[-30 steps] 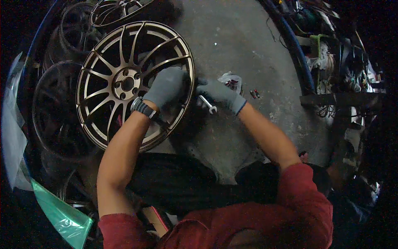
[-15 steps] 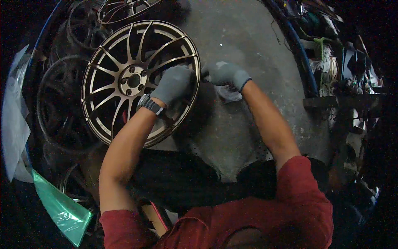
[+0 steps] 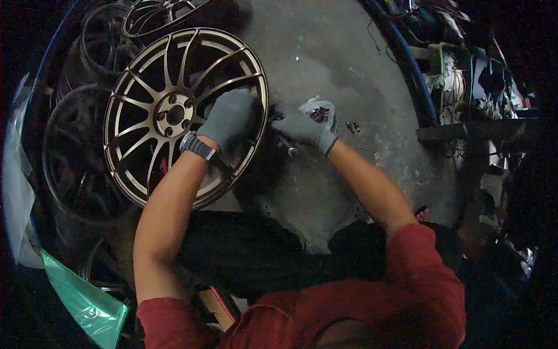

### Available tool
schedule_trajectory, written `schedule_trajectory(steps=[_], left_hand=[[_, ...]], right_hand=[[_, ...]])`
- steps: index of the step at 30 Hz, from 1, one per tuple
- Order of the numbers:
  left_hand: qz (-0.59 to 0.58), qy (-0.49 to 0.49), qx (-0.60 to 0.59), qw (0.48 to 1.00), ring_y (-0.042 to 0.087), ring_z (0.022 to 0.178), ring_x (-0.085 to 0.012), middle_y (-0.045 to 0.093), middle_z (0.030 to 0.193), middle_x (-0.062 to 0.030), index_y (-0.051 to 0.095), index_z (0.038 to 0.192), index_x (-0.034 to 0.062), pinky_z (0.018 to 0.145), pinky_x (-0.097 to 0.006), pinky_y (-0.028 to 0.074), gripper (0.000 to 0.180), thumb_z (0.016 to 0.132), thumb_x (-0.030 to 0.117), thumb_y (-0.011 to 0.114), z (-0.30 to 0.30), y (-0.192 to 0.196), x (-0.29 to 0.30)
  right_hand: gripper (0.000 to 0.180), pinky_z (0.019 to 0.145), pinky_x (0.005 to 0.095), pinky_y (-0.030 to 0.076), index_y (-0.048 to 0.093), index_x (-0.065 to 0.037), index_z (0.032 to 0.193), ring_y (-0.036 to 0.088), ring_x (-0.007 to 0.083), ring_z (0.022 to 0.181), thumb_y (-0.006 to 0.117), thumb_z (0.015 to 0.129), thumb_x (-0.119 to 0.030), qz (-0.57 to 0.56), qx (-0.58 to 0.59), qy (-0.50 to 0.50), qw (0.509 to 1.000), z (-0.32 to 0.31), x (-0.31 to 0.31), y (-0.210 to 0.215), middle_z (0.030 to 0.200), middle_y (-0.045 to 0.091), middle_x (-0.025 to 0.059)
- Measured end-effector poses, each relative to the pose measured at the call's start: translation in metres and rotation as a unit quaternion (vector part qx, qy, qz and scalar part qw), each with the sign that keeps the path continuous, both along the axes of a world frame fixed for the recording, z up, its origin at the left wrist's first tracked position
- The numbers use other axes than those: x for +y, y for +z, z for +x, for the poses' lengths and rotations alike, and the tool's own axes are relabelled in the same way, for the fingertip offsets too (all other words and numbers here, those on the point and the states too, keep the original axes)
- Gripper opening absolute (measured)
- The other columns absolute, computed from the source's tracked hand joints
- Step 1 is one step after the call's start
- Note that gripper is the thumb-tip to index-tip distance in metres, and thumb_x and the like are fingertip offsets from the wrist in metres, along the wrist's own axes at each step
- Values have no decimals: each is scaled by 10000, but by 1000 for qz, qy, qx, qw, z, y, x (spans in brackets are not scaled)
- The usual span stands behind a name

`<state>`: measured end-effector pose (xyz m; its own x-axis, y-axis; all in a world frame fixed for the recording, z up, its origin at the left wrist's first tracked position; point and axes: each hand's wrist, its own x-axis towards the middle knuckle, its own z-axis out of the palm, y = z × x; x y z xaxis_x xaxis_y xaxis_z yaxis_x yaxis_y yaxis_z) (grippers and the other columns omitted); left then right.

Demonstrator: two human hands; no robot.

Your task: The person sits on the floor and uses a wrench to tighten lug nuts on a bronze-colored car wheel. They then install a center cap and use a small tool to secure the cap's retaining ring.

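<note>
A bronze multi-spoke wheel rim (image 3: 173,115) stands tilted, its spoked face toward me. My left hand (image 3: 229,119), in a grey glove, reaches over the spokes at the wheel's right side; its fingers are lost in shadow inside the rim. Just outside the right edge of the wheel is my right hand (image 3: 303,129), also gloved in grey. Its fingers are drawn together toward the rim, with something dark at their tips that I cannot make out. Beyond that hand a clear plastic bag (image 3: 325,109) with small dark parts lies on the floor.
Small red-and-black pieces (image 3: 353,126) and a metal ring-shaped end (image 3: 292,152) lie on the concrete floor (image 3: 372,87). More dark wheels (image 3: 81,154) stand at left. Green plastic sheeting (image 3: 87,299) hangs at lower left. A cluttered rack (image 3: 465,81) lines the right.
The wheel and left hand sit slightly further left in the picture. My right hand has moved nearer to me, uncovering the bag's contents and the small red-and-black pieces.
</note>
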<state>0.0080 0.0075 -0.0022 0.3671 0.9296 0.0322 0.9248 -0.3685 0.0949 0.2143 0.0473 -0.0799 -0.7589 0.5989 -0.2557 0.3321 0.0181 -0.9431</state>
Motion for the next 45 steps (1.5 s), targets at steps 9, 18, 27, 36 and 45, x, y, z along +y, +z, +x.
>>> schedule_trajectory(steps=[9,18,27,36,45], left_hand=[[-9,-9,-22,1000,704,805,-407,688,855,-221,715,856,20,725,-487,580,102,831,100,657,5,-6,13],[-15,-25,-12,1000,690,838,-404,680,872,-214,705,915,16,760,-496,563,123,857,85,620,0,0,7],[-54,2,-5,999,675,897,-421,683,908,-206,714,935,38,810,-505,544,124,842,87,648,2,-10,15],[-29,-21,-19,999,694,823,-415,686,844,-220,715,885,27,752,-507,560,117,855,108,636,-2,-5,11],[-25,-13,-10,1000,698,817,-408,686,854,-220,717,877,31,728,-500,566,107,851,109,650,-8,-6,7]], right_hand=[[425,890,451,533,660,77,1195,690,312,959,616,918,-243,26,107,-70,991,-19,-2,-87,1088,728,245],[277,664,364,569,698,-4,1122,672,189,695,616,924,-180,-237,23,43,970,16,22,23,966,751,97],[273,646,328,544,673,20,1096,664,174,742,618,944,-200,-166,95,31,981,5,17,-47,939,713,99],[399,825,430,538,647,82,1145,691,295,928,638,904,-235,17,-31,3,999,-6,-3,4,1013,719,219],[456,931,415,527,654,48,1249,686,259,1034,658,905,-252,-73,109,-27,991,-11,-7,-5,1163,738,205]])
